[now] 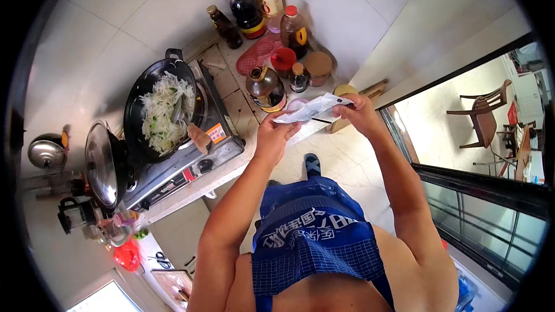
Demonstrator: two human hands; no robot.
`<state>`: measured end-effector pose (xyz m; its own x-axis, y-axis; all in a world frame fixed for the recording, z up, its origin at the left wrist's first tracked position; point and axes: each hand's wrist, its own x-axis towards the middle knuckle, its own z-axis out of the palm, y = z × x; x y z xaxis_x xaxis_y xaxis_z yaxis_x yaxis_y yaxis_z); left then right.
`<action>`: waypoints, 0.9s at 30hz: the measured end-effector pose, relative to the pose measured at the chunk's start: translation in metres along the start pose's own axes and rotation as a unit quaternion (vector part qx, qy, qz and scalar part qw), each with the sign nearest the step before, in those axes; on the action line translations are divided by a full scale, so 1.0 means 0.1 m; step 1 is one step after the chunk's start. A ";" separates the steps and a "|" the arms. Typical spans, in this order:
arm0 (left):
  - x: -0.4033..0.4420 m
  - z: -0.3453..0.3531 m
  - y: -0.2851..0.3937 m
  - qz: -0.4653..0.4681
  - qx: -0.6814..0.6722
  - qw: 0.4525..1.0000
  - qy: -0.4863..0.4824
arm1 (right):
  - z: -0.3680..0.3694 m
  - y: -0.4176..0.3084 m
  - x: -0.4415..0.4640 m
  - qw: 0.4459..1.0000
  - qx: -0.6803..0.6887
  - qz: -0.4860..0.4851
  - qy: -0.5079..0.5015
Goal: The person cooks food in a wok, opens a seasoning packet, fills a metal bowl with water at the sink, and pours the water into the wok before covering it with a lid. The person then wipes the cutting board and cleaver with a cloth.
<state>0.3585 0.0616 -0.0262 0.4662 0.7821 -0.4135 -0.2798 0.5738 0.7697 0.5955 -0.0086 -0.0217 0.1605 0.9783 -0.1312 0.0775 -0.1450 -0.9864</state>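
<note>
Between my two hands stretches a white plastic packet (315,107), held near the counter's end. My left hand (277,136) pinches its left end, and my right hand (359,114) grips the right end. Whatever the packet contains cannot be made out. A dark bottle with a yellow-red label (266,89) stands just beyond my left hand. Farther left, a black wok (132,130) on the gas stove (222,159) holds pale shredded vegetables (165,112) with green bits. A spatula (199,137) rests in the wok, its handle over the near rim.
Along the wall stand several sauce bottles (247,14), a red-lidded jar (283,60) and a small bottle (298,79). A second pan with a metal lid (101,162) sits left of the wok. A glass-paned door (480,214) is at right, with a wooden chair (484,117) beyond.
</note>
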 end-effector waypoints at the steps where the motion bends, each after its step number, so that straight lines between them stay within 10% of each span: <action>1: 0.02 0.00 -0.02 0.001 -0.001 1.000 0.007 | 0.01 -0.01 0.02 1.000 0.016 0.007 0.003; 22: -0.24 0.01 -0.07 0.042 -0.086 0.995 0.036 | -0.12 -0.19 0.03 1.000 0.017 -0.019 -0.013; 25: -0.53 -0.10 -0.09 0.026 -0.087 0.996 -0.013 | 0.00 -0.34 -0.17 0.998 0.037 -0.051 0.002; 27: -0.79 -0.16 -0.08 -0.056 -0.148 0.986 -0.053 | 0.09 -0.40 -0.32 0.932 -0.233 -0.271 -0.057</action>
<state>0.3105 -0.0010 -0.0077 0.5890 0.6890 -0.4224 -0.4476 0.7133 0.5393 0.5785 -0.0324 0.0215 -0.1309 0.9318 0.3385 0.5402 0.3534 -0.7637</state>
